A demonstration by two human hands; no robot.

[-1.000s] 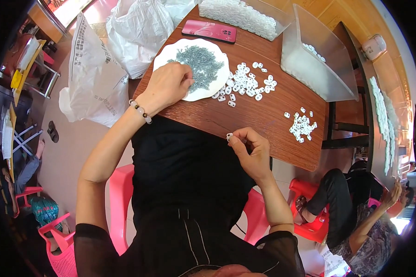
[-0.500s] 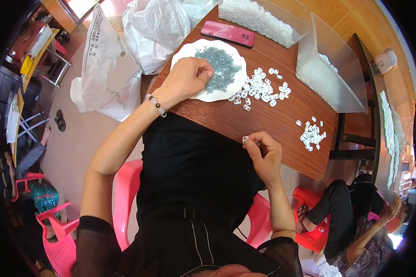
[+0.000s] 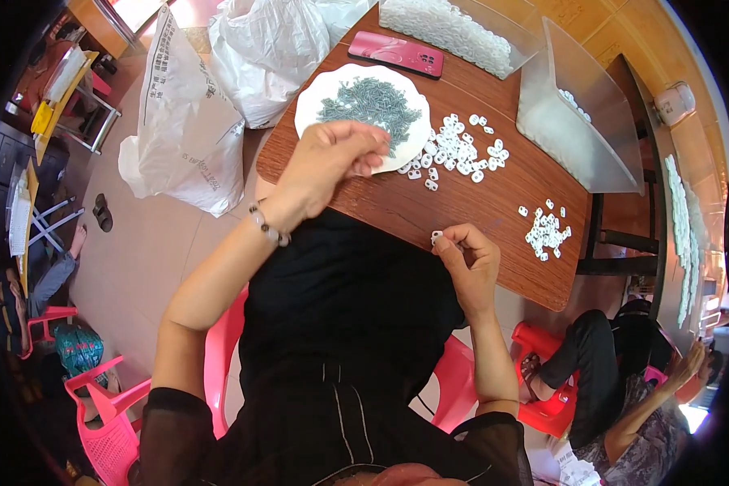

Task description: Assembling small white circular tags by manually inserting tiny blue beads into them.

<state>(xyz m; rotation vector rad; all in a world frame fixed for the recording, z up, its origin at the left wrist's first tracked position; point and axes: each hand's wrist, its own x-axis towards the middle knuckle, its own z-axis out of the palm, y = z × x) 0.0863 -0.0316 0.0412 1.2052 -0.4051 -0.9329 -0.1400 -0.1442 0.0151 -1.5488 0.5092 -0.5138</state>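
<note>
My left hand [image 3: 336, 162] is over the near edge of a white scalloped plate [image 3: 307, 101], its thumb and fingers pinched together; what they hold, if anything, is too small to make out. Small grey screws [image 3: 373, 99] lie heaped on that plate. At the table's near edge my right hand [image 3: 471, 271] grips a small white two-holed plastic piece [image 3: 436, 237] between thumb and forefinger. Loose white pieces [image 3: 455, 147] of the same sort lie right of the plate. A smaller pile of white pieces [image 3: 547, 236] is near the table's right corner.
A pink phone [image 3: 395, 55] lies beyond the plate on the brown table [image 3: 494, 206]. Two clear bins [image 3: 571, 134] with white pieces stand at the far right. White sacks [image 3: 188, 121] rest on the floor at left. Another person [image 3: 624, 397] sits at lower right.
My left hand has lifted off the screws and drawn back toward the plate's near edge, fingers pinched. My right hand has shifted slightly right, still gripping the white piece.
</note>
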